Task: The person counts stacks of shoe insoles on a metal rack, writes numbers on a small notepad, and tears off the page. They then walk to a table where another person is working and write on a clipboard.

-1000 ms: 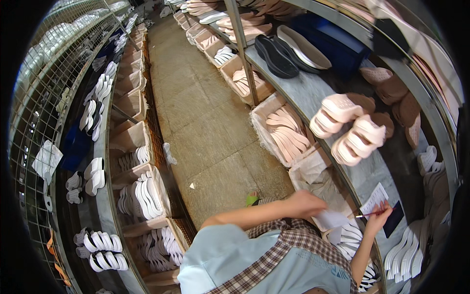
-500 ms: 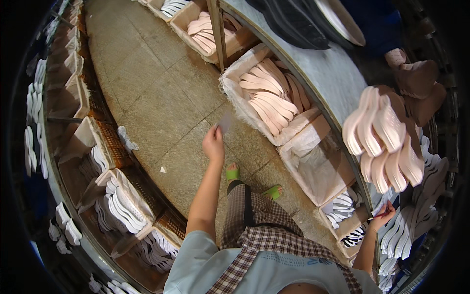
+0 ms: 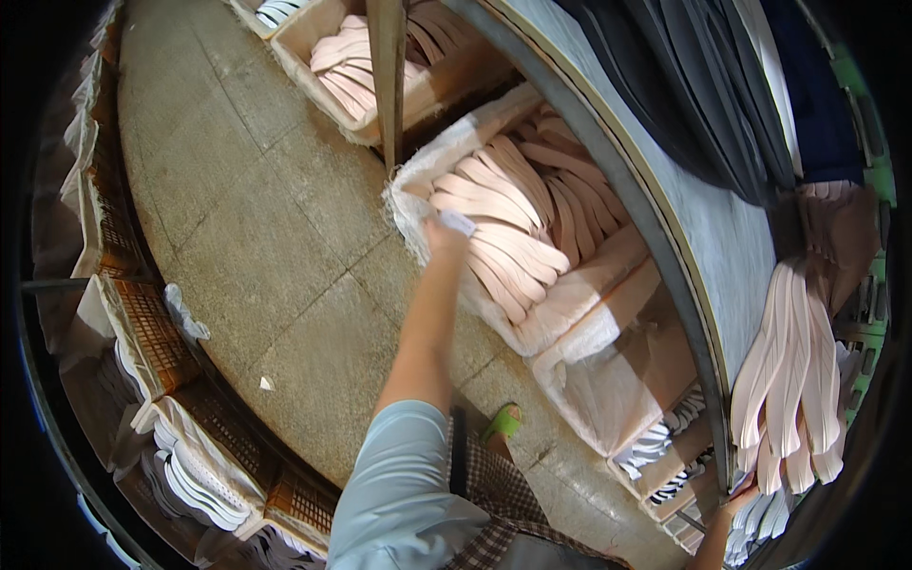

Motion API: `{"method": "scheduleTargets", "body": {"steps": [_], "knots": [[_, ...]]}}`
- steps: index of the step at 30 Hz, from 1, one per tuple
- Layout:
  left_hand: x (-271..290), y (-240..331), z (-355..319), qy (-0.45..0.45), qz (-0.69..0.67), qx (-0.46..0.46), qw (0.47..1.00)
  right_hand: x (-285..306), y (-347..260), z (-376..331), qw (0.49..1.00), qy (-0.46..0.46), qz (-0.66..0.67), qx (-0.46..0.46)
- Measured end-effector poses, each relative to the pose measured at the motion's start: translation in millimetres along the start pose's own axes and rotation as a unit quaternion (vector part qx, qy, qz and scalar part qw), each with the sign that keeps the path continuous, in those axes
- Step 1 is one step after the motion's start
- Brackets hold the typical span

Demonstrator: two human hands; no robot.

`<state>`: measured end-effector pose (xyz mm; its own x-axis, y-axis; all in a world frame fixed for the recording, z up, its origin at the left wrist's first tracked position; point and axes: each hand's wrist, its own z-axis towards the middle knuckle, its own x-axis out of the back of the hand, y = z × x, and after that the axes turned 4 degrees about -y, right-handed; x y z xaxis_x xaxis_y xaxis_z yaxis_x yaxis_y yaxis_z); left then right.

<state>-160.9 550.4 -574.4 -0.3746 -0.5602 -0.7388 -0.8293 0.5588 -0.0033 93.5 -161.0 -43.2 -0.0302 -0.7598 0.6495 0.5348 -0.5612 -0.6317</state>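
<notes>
My left arm stretches forward, and my left hand (image 3: 445, 237) pinches a small pale paper slip (image 3: 458, 222). The slip is over the near-left edge of a white-lined crate (image 3: 418, 214), against the pale pink shoe soles (image 3: 499, 195) stacked in it. At the lower right, my right hand (image 3: 739, 501) is by the worktable's edge, just below a pile of pink soles (image 3: 784, 380). Its fingers look closed round a slim dark pen, small and partly hidden here.
A grey worktable (image 3: 722, 237) curves along the right, with black soles (image 3: 684, 85) on it. Behind a metal post (image 3: 388, 85) sits another sole crate (image 3: 332, 104). A lined crate (image 3: 617, 380) is nearer me. Brown crates (image 3: 147, 332) with white soles line the left.
My left hand has moved the paper slip from over the floor to the crate of pink soles. The view has shifted, and my right hand now appears lower, by the table edge.
</notes>
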Motion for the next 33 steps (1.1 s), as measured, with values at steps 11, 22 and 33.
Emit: {"method": "scheduleTargets", "body": {"steps": [11, 22, 33], "knots": [[-29, -14, -245, 0.222, -0.969, 0.111, 0.012, -3, 17, 11, 0.997, -0.072, -0.011, -0.015], [-71, -184, -523, 0.580, -0.697, -0.197, -0.372, -18, -37, -24, 0.986, -0.065, -0.112, 0.109], [-131, -401, -645, 0.324, -0.528, -0.347, -0.704, 20, -66, -32, 0.944, -0.216, -0.046, 0.245]]}}
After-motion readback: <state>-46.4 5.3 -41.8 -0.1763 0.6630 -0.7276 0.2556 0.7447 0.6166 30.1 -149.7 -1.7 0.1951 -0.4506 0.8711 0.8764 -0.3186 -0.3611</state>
